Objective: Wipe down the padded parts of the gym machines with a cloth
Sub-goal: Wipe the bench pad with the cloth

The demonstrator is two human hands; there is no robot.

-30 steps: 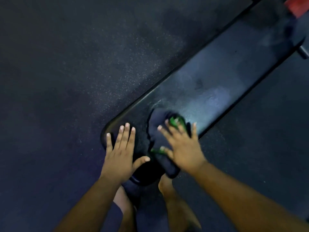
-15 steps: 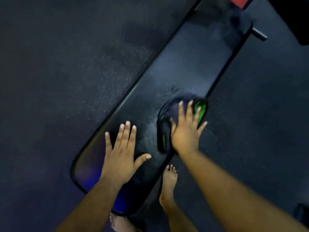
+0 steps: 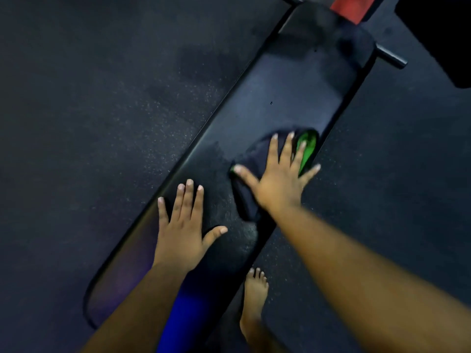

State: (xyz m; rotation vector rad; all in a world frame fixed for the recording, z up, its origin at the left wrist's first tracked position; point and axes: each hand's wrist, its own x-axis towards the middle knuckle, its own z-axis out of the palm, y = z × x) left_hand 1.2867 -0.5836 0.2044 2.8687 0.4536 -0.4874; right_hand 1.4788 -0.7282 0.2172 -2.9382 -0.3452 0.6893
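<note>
Right hand [image 3: 277, 182] presses cloth [image 3: 251, 159] on bench pad [image 3: 293, 98]; perhaps a red frame [image 3: 353, 7] beyond.

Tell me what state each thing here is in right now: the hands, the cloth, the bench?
Left hand: flat, fingers straight, resting on the bench pad.
Right hand: fingers spread, pressing the cloth onto the pad.
Cloth: dark with a green patch, bunched, lying on the pad under the right hand.
Bench pad: black, level, speckled near the cloth.
Bare foot: standing on the floor beside the bench.
</note>
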